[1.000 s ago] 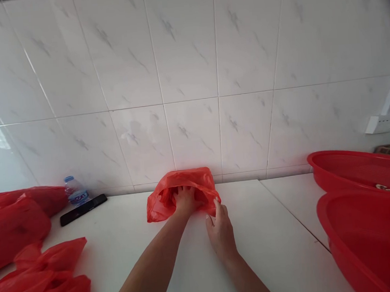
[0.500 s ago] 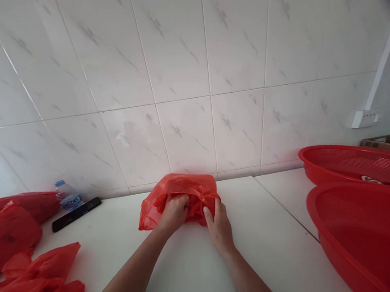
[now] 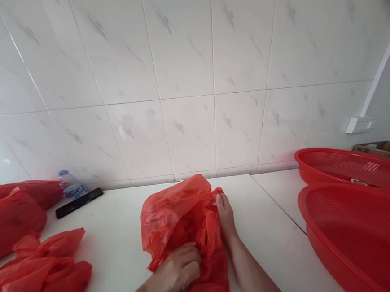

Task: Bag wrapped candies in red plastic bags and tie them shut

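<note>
A thin red plastic bag (image 3: 173,215) lies on the white table with its mouth toward me and crumpled red plastic showing inside. My left hand (image 3: 179,271) is closed at the near side of the mouth, gripping red plastic that hangs down toward me. My right hand (image 3: 225,213) is closed on the bag's edge at the right, with the fingertips partly hidden in the folds. What the bag holds besides plastic I cannot make out.
Filled red bags (image 3: 15,218) stand at the left, with a tied red bag (image 3: 46,274) nearer me. Close by are a water bottle (image 3: 71,187) and a black phone (image 3: 79,203). Red baskets (image 3: 323,230) sit at the right, a cardboard box (image 3: 387,149) behind them.
My left hand has come out of the bag toward me, drawing red plastic along. The bag now spreads nearer, and my right hand has shifted slightly up along its right edge.
</note>
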`<act>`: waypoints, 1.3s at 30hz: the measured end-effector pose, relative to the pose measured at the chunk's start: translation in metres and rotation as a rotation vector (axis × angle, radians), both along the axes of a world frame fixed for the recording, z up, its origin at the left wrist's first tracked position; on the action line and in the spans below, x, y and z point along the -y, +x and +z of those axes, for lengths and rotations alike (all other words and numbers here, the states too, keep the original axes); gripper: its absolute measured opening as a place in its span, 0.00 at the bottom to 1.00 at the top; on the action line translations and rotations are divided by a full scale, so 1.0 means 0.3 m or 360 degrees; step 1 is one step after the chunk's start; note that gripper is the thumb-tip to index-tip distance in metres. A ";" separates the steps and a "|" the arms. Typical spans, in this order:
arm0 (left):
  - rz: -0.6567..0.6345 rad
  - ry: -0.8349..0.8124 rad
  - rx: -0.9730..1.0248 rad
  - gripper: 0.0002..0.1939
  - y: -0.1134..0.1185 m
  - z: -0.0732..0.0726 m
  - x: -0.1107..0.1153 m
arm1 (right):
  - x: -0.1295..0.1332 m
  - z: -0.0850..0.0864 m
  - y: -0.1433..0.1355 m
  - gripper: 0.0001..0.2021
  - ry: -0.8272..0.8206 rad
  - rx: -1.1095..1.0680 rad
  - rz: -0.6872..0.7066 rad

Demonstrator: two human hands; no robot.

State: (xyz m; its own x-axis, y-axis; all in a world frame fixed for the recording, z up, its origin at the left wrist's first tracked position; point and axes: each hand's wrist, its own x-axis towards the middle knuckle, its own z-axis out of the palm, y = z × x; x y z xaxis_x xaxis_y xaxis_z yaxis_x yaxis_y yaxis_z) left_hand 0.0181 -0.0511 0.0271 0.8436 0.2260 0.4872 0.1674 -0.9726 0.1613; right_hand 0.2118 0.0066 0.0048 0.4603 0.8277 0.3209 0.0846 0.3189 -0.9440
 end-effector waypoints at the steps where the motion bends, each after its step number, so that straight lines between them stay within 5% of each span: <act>1: 0.0001 0.0015 -0.0086 0.14 0.006 -0.008 0.012 | 0.004 0.001 0.010 0.25 -0.0019 -0.0037 0.0047; 8: 0.0286 0.0023 -0.0273 0.14 0.001 -0.026 -0.025 | 0.107 -0.002 0.069 0.26 -0.0093 -0.0193 0.0092; 12: 0.0365 0.0278 -0.0285 0.15 -0.024 -0.018 -0.035 | 0.197 0.000 0.060 0.24 -0.0148 -0.0036 0.0234; 16: 0.0583 0.0696 0.0055 0.15 -0.079 -0.030 -0.009 | 0.244 -0.008 0.069 0.10 -0.0244 0.0010 0.0207; 19: 0.0934 0.0840 0.0364 0.19 -0.128 -0.051 -0.002 | 0.251 -0.012 0.099 0.09 -0.0244 -0.0093 0.0097; 25: 0.1551 0.0172 0.0200 0.32 -0.105 -0.077 -0.141 | 0.267 0.006 0.127 0.20 -0.0190 -0.0303 0.0010; 30: 0.1564 0.0081 0.0201 0.29 -0.039 -0.047 -0.269 | 0.288 0.019 0.112 0.21 -0.0124 -0.0368 0.0085; 32: 0.1469 0.0136 0.0317 0.27 -0.016 -0.032 -0.250 | 0.289 0.027 0.108 0.20 -0.0072 -0.0412 0.0110; 35: 0.0984 0.0064 0.0419 0.34 0.042 -0.023 -0.166 | 0.283 0.041 0.107 0.19 -0.0020 -0.0414 0.0188; 37: 0.0746 -0.0086 0.0276 0.42 0.095 -0.027 -0.113 | 0.276 0.044 0.109 0.19 -0.0060 -0.0398 0.0231; 39: 0.0693 -0.0169 0.0102 0.41 0.144 -0.037 -0.086 | 0.268 0.036 0.113 0.19 -0.0131 -0.0403 0.0203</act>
